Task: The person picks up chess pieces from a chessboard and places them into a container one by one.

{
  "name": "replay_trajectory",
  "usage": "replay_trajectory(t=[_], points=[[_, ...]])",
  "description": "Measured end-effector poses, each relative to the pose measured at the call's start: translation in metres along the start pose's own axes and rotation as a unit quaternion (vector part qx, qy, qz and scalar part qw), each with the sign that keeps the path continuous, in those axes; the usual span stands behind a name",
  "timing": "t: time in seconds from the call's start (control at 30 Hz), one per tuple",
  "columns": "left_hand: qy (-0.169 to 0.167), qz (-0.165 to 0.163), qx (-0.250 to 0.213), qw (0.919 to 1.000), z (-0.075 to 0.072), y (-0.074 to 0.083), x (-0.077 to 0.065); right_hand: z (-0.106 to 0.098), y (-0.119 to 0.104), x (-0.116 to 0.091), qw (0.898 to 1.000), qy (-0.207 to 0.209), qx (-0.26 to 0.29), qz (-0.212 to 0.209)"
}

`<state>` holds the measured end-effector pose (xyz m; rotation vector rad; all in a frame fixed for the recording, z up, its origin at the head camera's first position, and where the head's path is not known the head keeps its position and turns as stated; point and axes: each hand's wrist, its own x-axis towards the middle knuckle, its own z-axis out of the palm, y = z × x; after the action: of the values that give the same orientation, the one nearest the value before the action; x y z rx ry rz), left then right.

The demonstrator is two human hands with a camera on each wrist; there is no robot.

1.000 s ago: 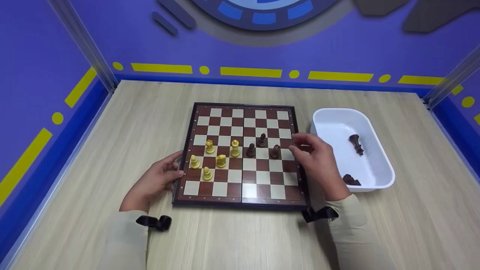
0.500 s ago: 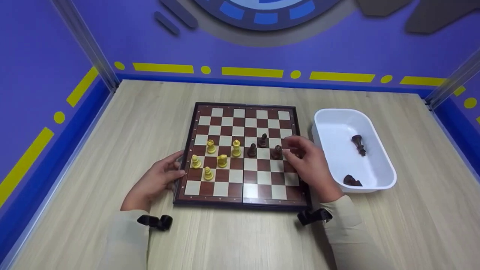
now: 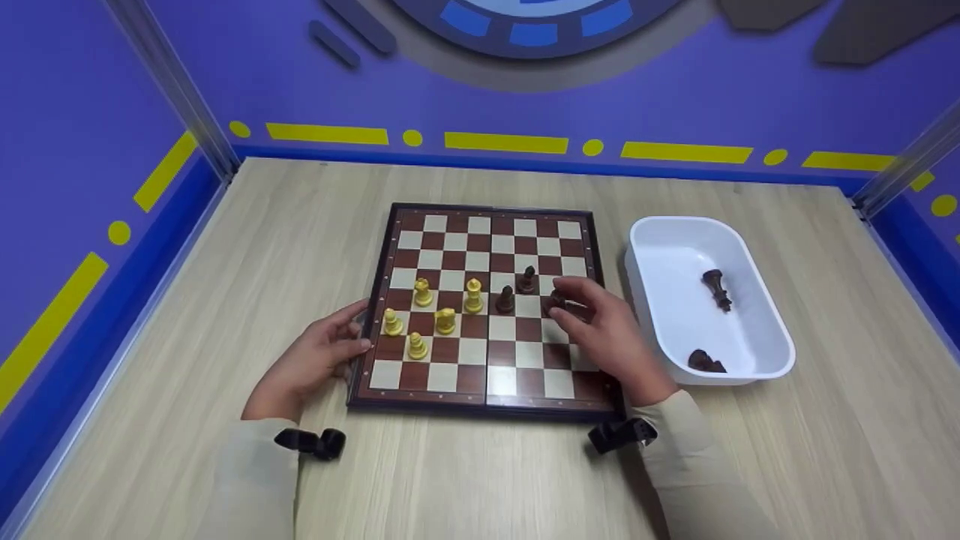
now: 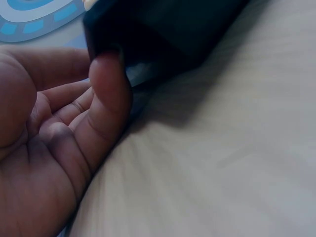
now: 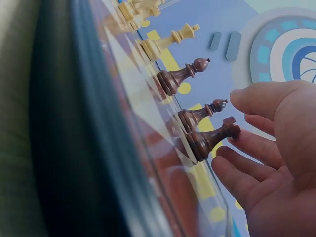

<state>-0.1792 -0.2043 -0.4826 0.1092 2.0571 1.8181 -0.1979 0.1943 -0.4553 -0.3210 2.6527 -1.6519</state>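
Observation:
A folding chessboard [image 3: 443,378] lies on the table, its dark frame [image 4: 148,29] filling the top of the left wrist view. My left hand [image 3: 307,365] grips the board's left edge, thumb against the side and fingers partly hidden beneath. Around a dark brown rook [image 3: 556,299] on the right half, my right hand [image 3: 604,330] has its thumb and fingers spread. In the right wrist view a finger overlaps the top of the rook [image 5: 210,140], while the thumb is apart from it. Two dark bishops [image 3: 527,280] stand upright to the rook's left.
Yellow pieces, among them a king [image 3: 473,297], a knight [image 3: 445,321] and a pawn [image 3: 417,346], stand on the left half. A white tray [image 3: 671,300] at right holds a dark king [image 3: 718,290] and other dark pieces [image 3: 706,361]. Blue walls [image 3: 525,112] enclose the table.
My right hand has moved left over the board from its right edge, bringing thumb and fingers around the rook. My left hand has stayed at the left edge.

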Motion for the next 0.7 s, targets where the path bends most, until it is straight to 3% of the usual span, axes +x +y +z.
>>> replay_trajectory(t=[0.7], points=[[-0.004, 0.003, 0.001, 1.0000, -0.0010, -0.0010, 0.0009, 0.0074, 0.0002, 0.0036, 0.995, 0.070, -0.074, 0.002]])
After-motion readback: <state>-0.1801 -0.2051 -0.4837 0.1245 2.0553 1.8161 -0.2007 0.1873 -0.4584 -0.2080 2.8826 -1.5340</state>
